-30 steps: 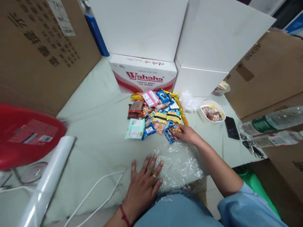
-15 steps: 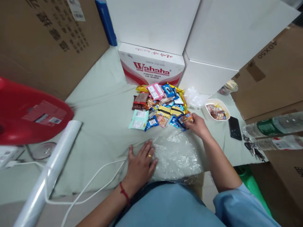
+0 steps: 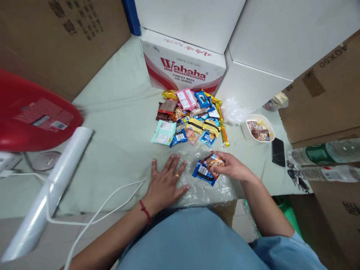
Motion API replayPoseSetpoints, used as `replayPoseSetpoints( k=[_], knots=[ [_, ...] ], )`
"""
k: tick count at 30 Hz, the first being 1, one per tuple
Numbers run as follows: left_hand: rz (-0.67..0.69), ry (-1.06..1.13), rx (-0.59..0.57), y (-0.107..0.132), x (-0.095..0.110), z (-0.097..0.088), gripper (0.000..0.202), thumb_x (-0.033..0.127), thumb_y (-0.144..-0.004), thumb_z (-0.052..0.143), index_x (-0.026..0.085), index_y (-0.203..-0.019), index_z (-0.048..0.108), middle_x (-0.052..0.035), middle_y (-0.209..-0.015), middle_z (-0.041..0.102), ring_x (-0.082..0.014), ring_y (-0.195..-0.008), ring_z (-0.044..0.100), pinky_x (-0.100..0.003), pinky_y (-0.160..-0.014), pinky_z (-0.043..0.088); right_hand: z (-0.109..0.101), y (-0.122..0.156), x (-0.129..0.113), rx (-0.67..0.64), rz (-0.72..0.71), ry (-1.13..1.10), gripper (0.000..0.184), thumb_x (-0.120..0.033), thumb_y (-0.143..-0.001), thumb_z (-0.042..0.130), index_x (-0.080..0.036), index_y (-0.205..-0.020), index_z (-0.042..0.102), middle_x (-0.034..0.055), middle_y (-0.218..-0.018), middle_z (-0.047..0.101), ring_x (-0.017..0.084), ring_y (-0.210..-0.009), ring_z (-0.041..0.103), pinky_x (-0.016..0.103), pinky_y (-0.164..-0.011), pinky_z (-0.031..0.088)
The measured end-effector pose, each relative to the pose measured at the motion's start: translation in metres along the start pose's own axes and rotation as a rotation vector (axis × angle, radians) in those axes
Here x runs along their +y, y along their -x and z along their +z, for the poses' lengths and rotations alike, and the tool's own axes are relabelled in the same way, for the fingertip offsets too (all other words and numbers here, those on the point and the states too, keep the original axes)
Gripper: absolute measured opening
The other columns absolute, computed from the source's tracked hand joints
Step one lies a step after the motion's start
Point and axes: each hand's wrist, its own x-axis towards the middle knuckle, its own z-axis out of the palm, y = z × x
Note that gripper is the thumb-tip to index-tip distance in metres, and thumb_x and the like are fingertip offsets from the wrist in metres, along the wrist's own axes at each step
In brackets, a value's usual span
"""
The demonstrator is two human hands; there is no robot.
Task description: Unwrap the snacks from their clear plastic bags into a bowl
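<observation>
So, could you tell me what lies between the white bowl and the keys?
A black phone lies flat there, as the head view shows.

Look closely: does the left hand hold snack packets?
No, the left hand lies flat on the plastic sheet; the right hand holds the packets.

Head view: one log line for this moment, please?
left hand: flat on plastic bag | right hand: holding snack packets | snack pile: beyond

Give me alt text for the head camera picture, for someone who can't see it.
The right hand holds two snack packets over crinkled clear plastic that the left hand rests on; a snack pile lies beyond.
</observation>
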Motion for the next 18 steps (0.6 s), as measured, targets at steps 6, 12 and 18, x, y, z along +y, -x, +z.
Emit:
replayPoseSetpoints(
  k=[6, 12, 18],
  knots=[
    [0.010, -0.015, 0.006, 0.000, 0.001, -0.002, 0.077, 0.065, -0.095, 0.050, 0.032, -0.161, 0.033, -0.0116, -0.171, 0.028, -0.0346, -0.158, 0.024, -0.073, -0.121, -0.011, 0.017, -0.028, 0.019, 0.116, -0.069, 0.402, 0.031, -0.038, -0.084, 0.067, -0.017, -0.107, 0.064, 0.0048, -0.096, 0.070, 0.022, -0.088, 0.063, 0.033, -0.083, 0.050],
    [-0.010, 0.011, -0.009, -0.001, 0.000, -0.003, 0.086, 0.076, -0.090, 0.049, 0.033, -0.162, 0.033, -0.0111, -0.169, 0.031, -0.0338, -0.158, 0.023, -0.069, -0.122, -0.014, 0.006, -0.006, 0.012, 0.252, -0.138, 0.466, 0.038, -0.038, -0.088, 0.068, -0.020, -0.121, 0.062, 0.0074, -0.110, 0.071, 0.025, -0.100, 0.064, 0.035, -0.090, 0.048],
    [-0.017, 0.008, -0.016, -0.001, 0.001, -0.004, 0.083, 0.074, -0.090, 0.052, 0.035, -0.161, 0.033, -0.0102, -0.170, 0.030, -0.0346, -0.158, 0.023, -0.070, -0.122, -0.012, 0.026, -0.004, 0.008, 0.104, -0.223, 0.586, 0.033, -0.026, -0.092, 0.065, -0.022, -0.125, 0.064, 0.0076, -0.114, 0.072, 0.025, -0.102, 0.064, 0.036, -0.091, 0.050]
  ],
)
